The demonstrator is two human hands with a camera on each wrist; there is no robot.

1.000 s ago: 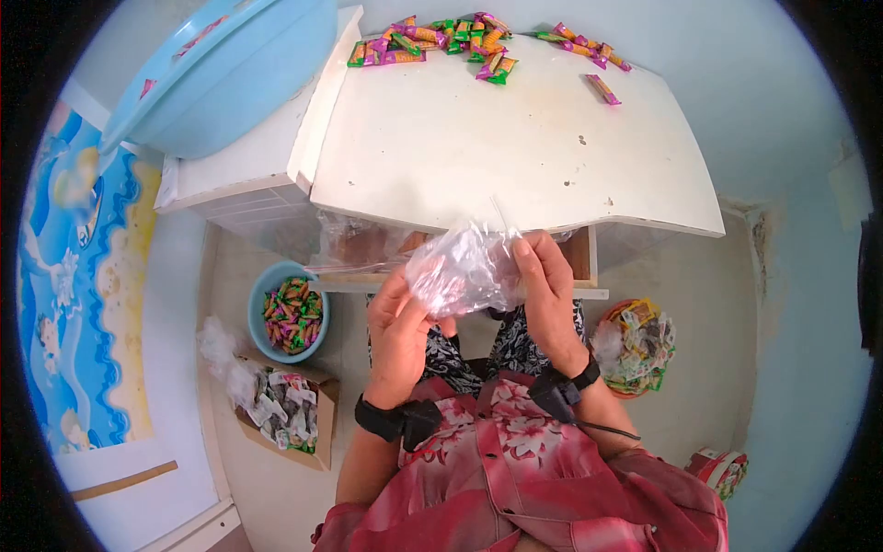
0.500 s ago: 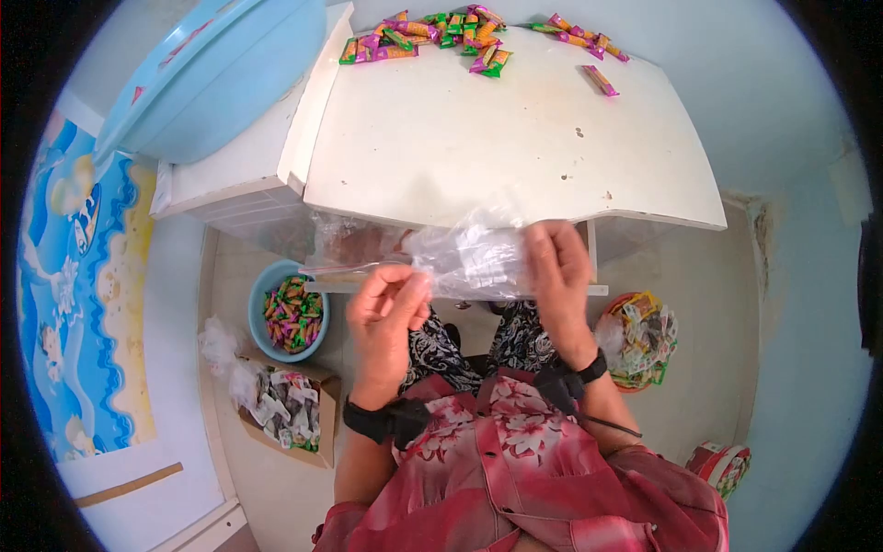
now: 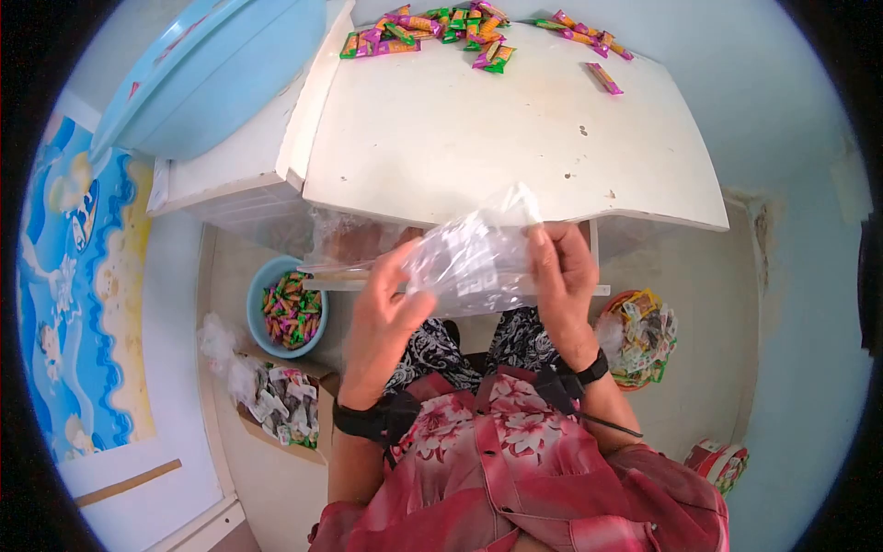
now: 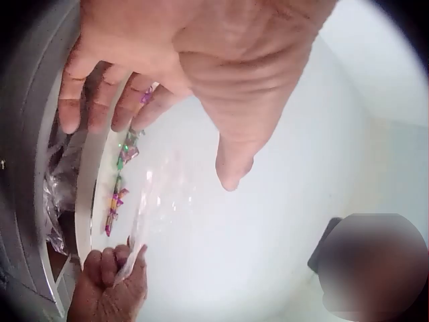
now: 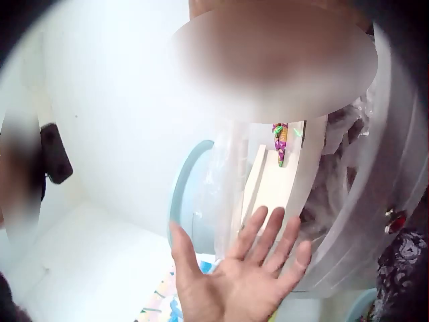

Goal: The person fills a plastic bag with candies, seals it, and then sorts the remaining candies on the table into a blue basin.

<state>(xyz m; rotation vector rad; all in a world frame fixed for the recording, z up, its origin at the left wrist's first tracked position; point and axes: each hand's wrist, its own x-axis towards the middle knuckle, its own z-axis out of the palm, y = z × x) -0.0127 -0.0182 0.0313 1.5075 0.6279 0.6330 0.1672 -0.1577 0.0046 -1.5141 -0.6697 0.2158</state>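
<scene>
A clear plastic bag (image 3: 471,258) is held up in front of the white desk's edge. My right hand (image 3: 566,276) pinches it by its right side between thumb and curled fingers; the left wrist view shows this grip (image 4: 110,288) too. Beside the bag's left side, my left hand (image 3: 379,317) is spread, its thumb well apart from the fingers. Its palm (image 5: 231,292) faces the bag in the right wrist view, with nothing gripped. Under the desk top is an open drawer holding more clear plastic bags (image 3: 345,241).
Small purple, orange and green packets (image 3: 469,28) lie along the back of the desk (image 3: 441,138). A large light blue basin (image 3: 221,101) leans at left. On the floor are a blue tub (image 3: 255,322) of packets, a cardboard box (image 3: 326,414) and a filled basket (image 3: 635,342).
My left hand has let go of the bag's left side and its fingers have spread apart. The right hand keeps its pinch and has shifted slightly right, the bag hanging more loosely.
</scene>
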